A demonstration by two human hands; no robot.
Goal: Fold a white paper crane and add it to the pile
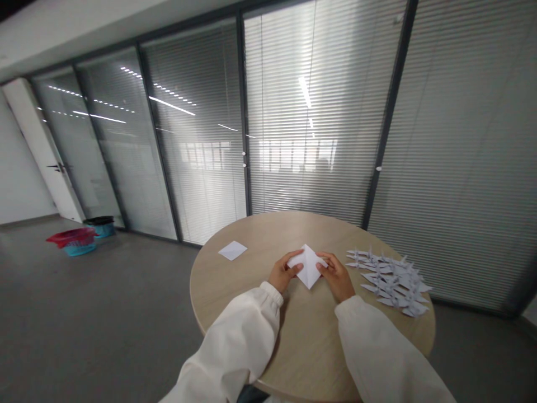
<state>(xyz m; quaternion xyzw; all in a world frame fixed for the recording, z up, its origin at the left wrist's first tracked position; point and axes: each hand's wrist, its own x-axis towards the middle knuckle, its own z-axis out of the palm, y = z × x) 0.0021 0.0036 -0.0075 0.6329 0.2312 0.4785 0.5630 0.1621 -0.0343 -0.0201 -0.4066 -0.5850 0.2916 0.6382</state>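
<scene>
While the folded paper (308, 266) is pinched at its side corners by left hand (284, 274) and right hand (338, 277), edges are best kept aligned; cranes (390, 277) are heaped rightward.

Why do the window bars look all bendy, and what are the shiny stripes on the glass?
In the head view the wide lens bends the dark metal window frames; the stripes are ceiling lights mirrored in the blind-backed glass panels; the white folded paper looks fairly sharp.
</scene>
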